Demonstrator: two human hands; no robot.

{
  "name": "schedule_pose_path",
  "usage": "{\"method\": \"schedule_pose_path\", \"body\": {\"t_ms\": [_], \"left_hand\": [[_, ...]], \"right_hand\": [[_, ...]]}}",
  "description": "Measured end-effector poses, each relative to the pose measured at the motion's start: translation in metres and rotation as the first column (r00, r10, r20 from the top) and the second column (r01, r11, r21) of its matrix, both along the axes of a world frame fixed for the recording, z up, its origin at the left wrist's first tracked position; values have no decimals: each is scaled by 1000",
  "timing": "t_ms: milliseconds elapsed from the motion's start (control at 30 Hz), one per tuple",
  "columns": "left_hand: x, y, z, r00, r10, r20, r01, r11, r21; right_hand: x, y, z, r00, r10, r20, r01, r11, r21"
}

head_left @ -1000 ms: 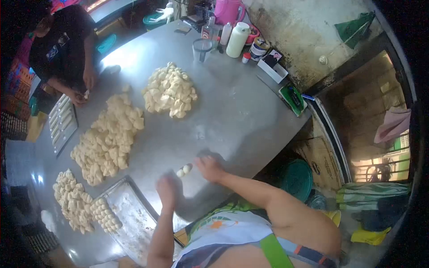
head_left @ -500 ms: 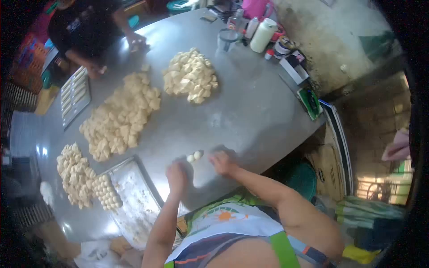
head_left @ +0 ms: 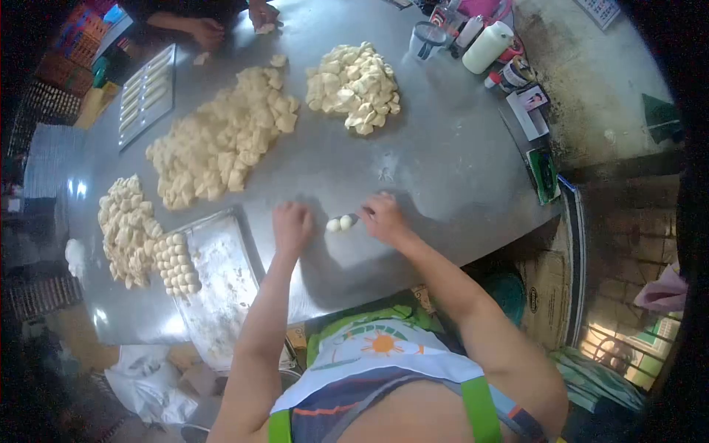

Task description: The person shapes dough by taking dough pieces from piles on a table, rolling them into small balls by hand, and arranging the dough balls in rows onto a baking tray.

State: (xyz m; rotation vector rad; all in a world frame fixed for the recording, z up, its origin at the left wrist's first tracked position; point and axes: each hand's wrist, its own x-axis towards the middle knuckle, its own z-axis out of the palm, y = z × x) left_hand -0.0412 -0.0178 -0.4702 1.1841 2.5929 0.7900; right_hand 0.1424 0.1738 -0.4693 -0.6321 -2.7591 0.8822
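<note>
Two smooth white dough balls (head_left: pixel 340 223) sit side by side on the metal table between my hands. To their left, my left hand (head_left: pixel 293 224) rests on the tabletop with its fingers curled down. My right hand (head_left: pixel 382 216) is just right of the balls, fingers bent inward and closed. Whatever lies under either palm is hidden. Left of my left hand, a flour-dusted metal tray (head_left: pixel 221 258) holds rows of small dough balls (head_left: pixel 176 263) at its left side. A heap of cut dough pieces (head_left: pixel 127 229) lies beside those rows.
Farther off are a large dough pile (head_left: pixel 229 136) and a smaller one (head_left: pixel 354 85). A tray of long dough rolls (head_left: pixel 148 96) stands back left, near another person's hands (head_left: pixel 208 33). A clear jug (head_left: pixel 428 38), white bottle (head_left: pixel 488 47) and green box (head_left: pixel 543 176) line the right edge.
The view has tilted down and shifted, so the table appears higher. Both my hands have moved forward relative to the two dough balls, the left also farther left of them.
</note>
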Motion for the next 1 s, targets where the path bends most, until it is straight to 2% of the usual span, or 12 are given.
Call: {"method": "schedule_pose_path", "body": {"t_ms": [67,200,267,300,367,433,533,567,667,800,900,1000], "left_hand": [[4,-21,9,995,-17,95,9,997,78],[15,-3,39,900,24,436,-142,961,239],[18,17,27,889,-3,458,-91,979,184],[20,23,21,875,-32,483,-35,991,129],[23,22,25,870,-85,486,23,991,133],[29,20,24,889,-227,398,132,959,252],[40,21,41,911,-206,358,181,978,101],[43,19,41,914,-211,347,186,977,105],[50,10,37,888,-127,441,99,991,85],[25,19,38,893,-247,376,200,967,158],[-37,63,45,977,-148,155,102,958,268],[-107,162,69,992,-124,-20,119,883,455]], "right_hand": [[24,-3,5,981,48,-190,-51,999,-10],[-5,-4,31,988,-102,-116,61,947,-315],[-34,-6,37,993,51,-104,-68,983,-169],[-38,-7,30,993,53,-104,-71,983,-172],[-47,-3,17,948,317,19,-304,925,-228],[-40,0,36,946,322,-21,-318,916,-245],[-37,-12,21,944,330,16,-311,905,-291],[-41,-12,14,941,326,88,-289,912,-293],[-33,-13,41,946,323,5,-307,904,-299],[-54,17,55,885,443,144,-377,862,-339],[-106,73,50,996,90,-28,-94,960,-265],[-174,134,56,950,-146,-276,119,986,-113]]}}
